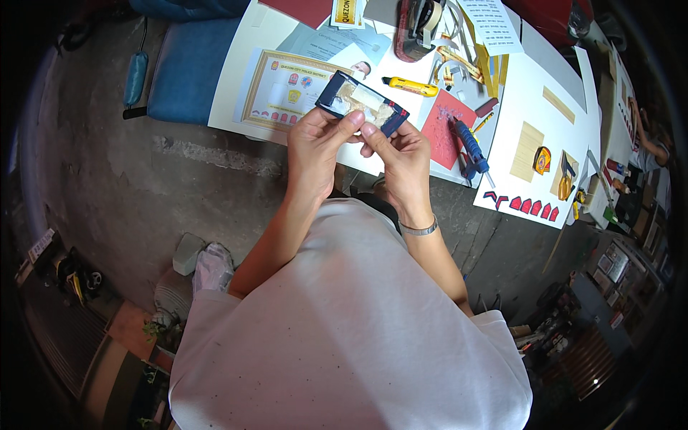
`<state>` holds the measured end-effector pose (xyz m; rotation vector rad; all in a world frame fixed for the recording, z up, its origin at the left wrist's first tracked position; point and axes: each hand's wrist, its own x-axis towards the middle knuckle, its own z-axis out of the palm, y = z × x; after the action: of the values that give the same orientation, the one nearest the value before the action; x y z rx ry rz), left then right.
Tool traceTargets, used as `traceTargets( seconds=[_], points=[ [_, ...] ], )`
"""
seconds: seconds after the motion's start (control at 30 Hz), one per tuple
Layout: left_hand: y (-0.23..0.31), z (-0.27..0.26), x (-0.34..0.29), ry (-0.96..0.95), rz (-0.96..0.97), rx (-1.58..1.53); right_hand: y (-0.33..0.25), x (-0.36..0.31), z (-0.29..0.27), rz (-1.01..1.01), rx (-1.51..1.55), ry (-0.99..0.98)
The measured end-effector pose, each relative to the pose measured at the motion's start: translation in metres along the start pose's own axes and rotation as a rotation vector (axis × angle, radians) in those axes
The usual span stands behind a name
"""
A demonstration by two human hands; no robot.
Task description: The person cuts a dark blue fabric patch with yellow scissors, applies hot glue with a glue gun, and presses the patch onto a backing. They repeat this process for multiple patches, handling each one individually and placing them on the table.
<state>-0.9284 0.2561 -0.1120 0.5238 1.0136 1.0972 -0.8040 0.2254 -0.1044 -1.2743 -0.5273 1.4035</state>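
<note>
My left hand point(314, 147) and my right hand point(407, 163) hold up a small dark blue rectangular plate point(364, 102) between them, just over the table's near edge. Both thumbs press on its upper face, and the other fingers are mostly hidden beneath. Rough whitish and tan patches, like torn backing, cover the middle of that face; a bit of red shows at its right end. Beyond the plate lies a yellow utility knife point(410, 87). To the right of my right hand, a blue glue gun point(471, 149) rests beside a red sheet point(446, 125) marked with scratches.
A framed-border certificate point(259, 84) lies left of my hands. Farther back stand a tape dispenser point(407, 36) and scattered strips. On the right, a white board point(522, 188) carries emblems and red badge shapes. A blue chair point(190, 72) adjoins the table's left side.
</note>
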Motion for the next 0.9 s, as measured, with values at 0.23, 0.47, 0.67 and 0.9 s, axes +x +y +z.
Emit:
traceTargets(
  seconds=[0.23,0.47,0.67,0.9],
  points=[
    [-0.005,-0.008,-0.001,0.0,0.081,0.156,0.004,-0.003,-0.003,0.031,0.046,0.016],
    [0.001,-0.008,-0.002,-0.048,0.004,0.097,0.012,-0.009,-0.011,0.072,0.126,0.035],
    [0.017,-0.032,0.003,-0.097,-0.106,0.244,0.01,-0.013,-0.026,0.116,0.135,-0.013],
    [-0.001,-0.032,0.001,-0.151,-0.066,0.293,0.011,-0.023,-0.021,0.079,0.137,0.064]
  ],
)
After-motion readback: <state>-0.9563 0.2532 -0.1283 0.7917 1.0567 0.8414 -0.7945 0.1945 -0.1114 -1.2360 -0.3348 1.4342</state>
